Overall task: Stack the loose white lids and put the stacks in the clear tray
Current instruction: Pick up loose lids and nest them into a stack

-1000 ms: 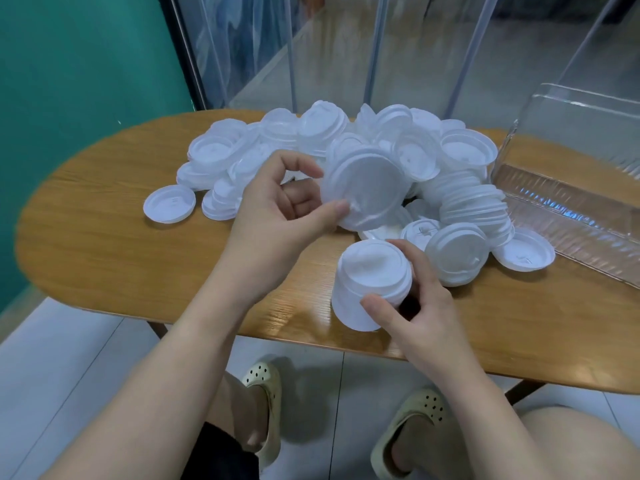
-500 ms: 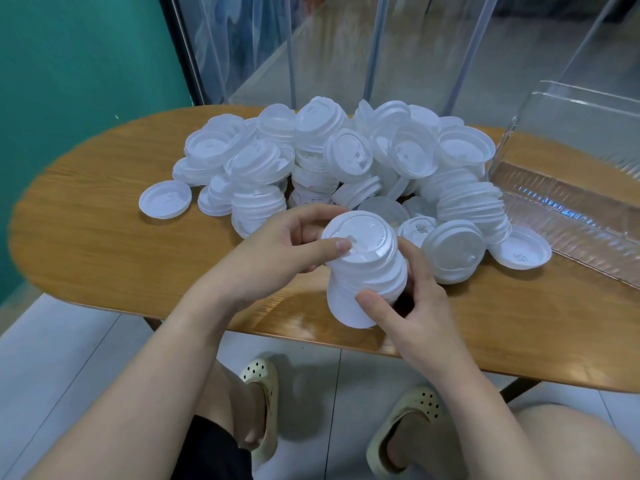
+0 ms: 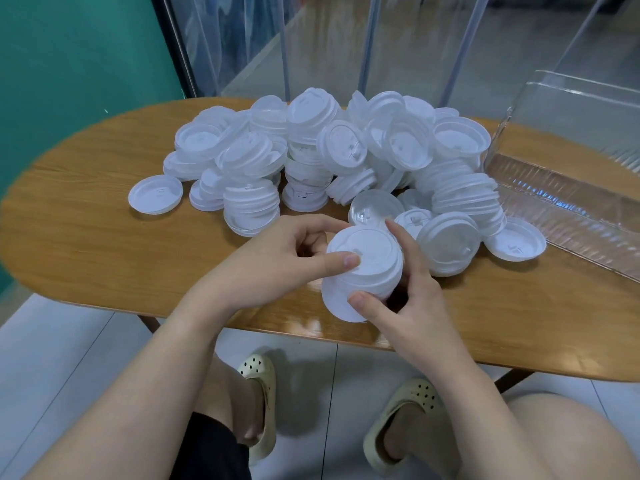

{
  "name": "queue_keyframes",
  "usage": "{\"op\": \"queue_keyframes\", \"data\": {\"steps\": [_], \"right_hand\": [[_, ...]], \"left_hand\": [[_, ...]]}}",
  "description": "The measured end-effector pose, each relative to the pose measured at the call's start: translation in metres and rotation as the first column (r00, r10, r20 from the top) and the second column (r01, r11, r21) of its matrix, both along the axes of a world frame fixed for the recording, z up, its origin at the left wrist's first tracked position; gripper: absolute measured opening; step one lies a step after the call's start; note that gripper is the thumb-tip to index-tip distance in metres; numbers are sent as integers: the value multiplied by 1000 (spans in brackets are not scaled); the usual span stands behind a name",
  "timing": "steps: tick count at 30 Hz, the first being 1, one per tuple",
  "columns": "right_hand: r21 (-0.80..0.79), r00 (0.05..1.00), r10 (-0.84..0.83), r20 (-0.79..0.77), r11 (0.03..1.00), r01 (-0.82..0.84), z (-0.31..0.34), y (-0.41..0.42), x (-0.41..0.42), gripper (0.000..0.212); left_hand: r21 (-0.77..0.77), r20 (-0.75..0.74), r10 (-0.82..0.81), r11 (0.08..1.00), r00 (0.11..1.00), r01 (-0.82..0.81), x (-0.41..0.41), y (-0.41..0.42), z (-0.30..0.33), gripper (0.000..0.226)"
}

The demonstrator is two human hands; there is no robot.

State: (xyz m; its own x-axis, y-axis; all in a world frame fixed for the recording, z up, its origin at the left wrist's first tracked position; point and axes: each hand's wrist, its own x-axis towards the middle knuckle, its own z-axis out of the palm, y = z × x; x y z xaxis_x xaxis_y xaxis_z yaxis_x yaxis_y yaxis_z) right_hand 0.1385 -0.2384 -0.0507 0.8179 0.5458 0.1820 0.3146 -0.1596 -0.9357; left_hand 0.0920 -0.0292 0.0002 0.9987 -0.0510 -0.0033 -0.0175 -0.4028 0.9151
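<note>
A short stack of white lids [image 3: 367,271] is held tilted just above the near edge of the wooden table [image 3: 104,244]. My right hand [image 3: 405,299] grips the stack from the right and below, thumb on its lowest lid. My left hand [image 3: 287,258] presses on the top lid, thumb on its face and fingers behind it. A big heap of loose white lids [image 3: 346,154] lies behind the hands. The clear tray [image 3: 568,195] stands at the right, and I see no lids in it.
A single lid [image 3: 156,194] lies apart at the heap's left, another lid [image 3: 516,239] near the tray. A teal wall [image 3: 69,64] is on the left and clear curtain strips hang behind the table. My feet in pale clogs are under the near edge.
My left hand carried a lid from the heap down onto the stack in my right hand and now presses it in place. The stack grew by that lid.
</note>
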Motion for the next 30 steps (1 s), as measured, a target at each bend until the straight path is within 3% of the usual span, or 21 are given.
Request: {"op": "queue_keyframes", "data": {"steps": [7,11,13,17,21,26,30], "right_hand": [[19,1000,5,1,1000,-5,-3,-2,2,82],[14,1000,2,0,1000,-2,-3,-1,1,80],[30,1000,0,0,1000,0,-3,-3,1,77],[75,999,-51,13,996,50,-2,-9,2,70],[75,998,-53,37,996,50,-2,-11,6,68],[68,999,-38,25,997,36,-4,-14,8,63],[51,999,-39,20,998,38,-5,-16,9,68]], "left_hand": [[69,-4,5,998,1000,-5,0,-1,7,43],[132,175,104,983,979,-128,25,-7,30,31],[199,219,51,975,974,-96,48,-17,47,24],[427,129,-168,899,977,98,94,-42,65,31],[582,-56,-241,780,969,228,122,-70,48,43],[689,-50,-256,691,965,219,139,-85,36,34],[702,-14,-253,687,967,189,140,-80,44,32]]}}
